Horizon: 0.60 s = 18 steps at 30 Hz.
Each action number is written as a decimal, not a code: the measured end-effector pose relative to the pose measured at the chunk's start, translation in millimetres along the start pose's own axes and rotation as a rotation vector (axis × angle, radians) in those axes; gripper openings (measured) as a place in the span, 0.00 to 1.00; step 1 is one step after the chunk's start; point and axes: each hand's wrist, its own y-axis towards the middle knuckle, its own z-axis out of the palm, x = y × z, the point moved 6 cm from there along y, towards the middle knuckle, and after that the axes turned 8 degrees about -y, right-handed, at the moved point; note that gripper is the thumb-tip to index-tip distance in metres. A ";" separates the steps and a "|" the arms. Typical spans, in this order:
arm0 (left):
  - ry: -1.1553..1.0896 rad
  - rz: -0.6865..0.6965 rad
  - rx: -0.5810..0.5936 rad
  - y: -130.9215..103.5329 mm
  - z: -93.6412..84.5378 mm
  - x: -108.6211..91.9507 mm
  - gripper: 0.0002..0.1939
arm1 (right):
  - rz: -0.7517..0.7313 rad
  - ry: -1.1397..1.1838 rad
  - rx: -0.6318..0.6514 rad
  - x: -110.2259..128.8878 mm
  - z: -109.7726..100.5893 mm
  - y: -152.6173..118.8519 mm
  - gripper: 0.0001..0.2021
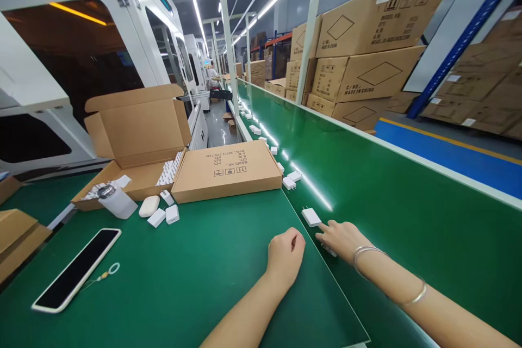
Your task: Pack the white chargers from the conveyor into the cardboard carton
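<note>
My left hand (286, 255) is a loose fist above the right edge of the green table (196, 272); whatever may be inside it is hidden. Over the green conveyor belt (391, 212), my right hand (342, 240) reaches out with its fingertips at a white charger (311, 217). Another white charger (328, 250) lies partly hidden beneath that hand. Further up the belt are several more white chargers, a pair of them (292, 179) near the corner of the closed cardboard box (228, 171).
An open carton (136, 136) holds rows of white pieces. Near it are a white bottle (118, 201), a cream case (149, 206) and three chargers (172, 214). A phone (77, 269) lies at the left. Stacked cartons (367, 73) stand beyond the belt.
</note>
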 end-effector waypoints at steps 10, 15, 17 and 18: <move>0.009 -0.004 -0.005 -0.9 -0.2 -1.7 0.12 | 0.225 0.299 -0.015 -48.0 18.4 -67.6 0.16; 0.002 0.003 -0.007 -0.5 -1.1 -3.4 0.12 | 0.291 0.212 -0.008 -47.9 16.9 -76.3 0.33; 0.000 0.003 -0.003 -0.1 -1.2 -3.9 0.12 | 0.296 0.218 -0.018 -40.8 12.0 -77.1 0.34; -0.003 0.004 -0.002 -0.1 -1.2 -4.3 0.12 | 0.293 0.237 -0.021 -35.7 10.3 -76.9 0.31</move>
